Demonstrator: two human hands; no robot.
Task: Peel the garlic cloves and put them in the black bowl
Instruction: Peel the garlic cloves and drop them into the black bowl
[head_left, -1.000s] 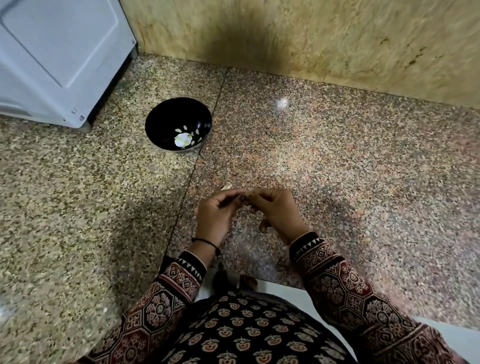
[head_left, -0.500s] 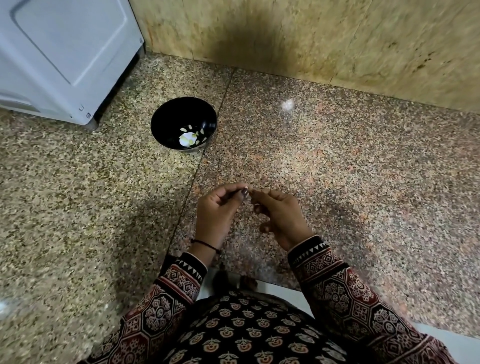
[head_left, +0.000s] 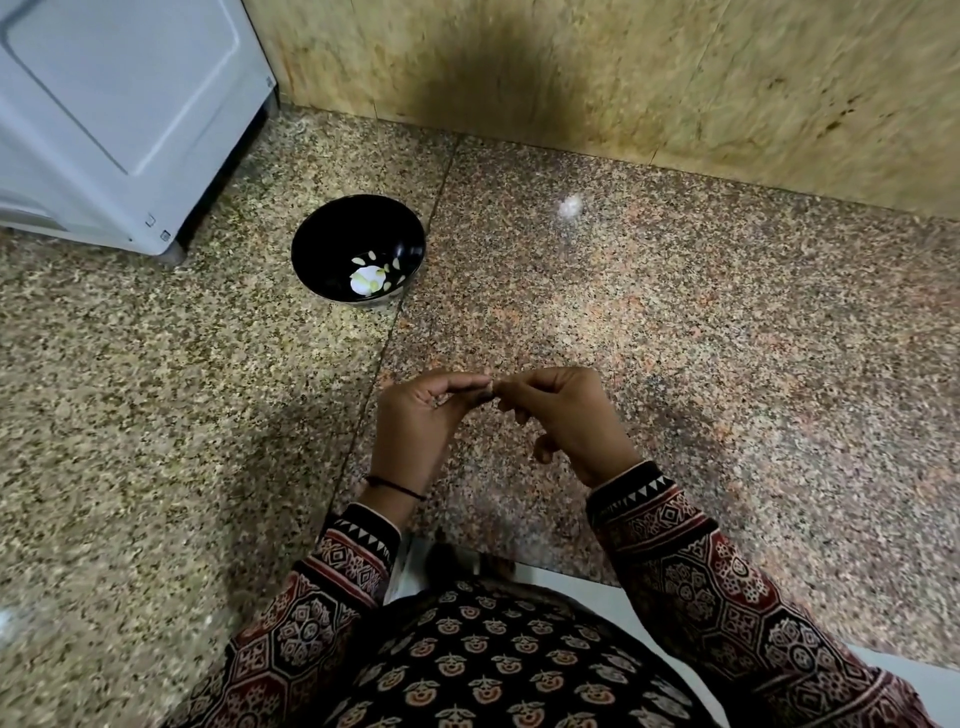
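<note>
The black bowl (head_left: 311, 236) stands on the granite counter, up and to the left of my hands, with several pale peeled garlic cloves (head_left: 371, 275) in its bottom. My left hand (head_left: 421, 423) and my right hand (head_left: 569, 415) meet fingertip to fingertip over the counter's seam. Both pinch a small garlic clove (head_left: 493, 385) between thumb and fingers. The clove is almost wholly hidden by the fingertips. The other fingers of my right hand are curled under the palm.
A white appliance (head_left: 119, 114) stands at the back left, close to the bowl. A yellowish stone wall (head_left: 623, 78) runs along the back. The speckled granite counter (head_left: 727, 338) stretches to the right of my hands, and its front edge lies near my body.
A pale piece that stuck up from my left fingers a second ago no longer shows. The fingertips parted slightly and have closed together again. The bowl has not moved.
</note>
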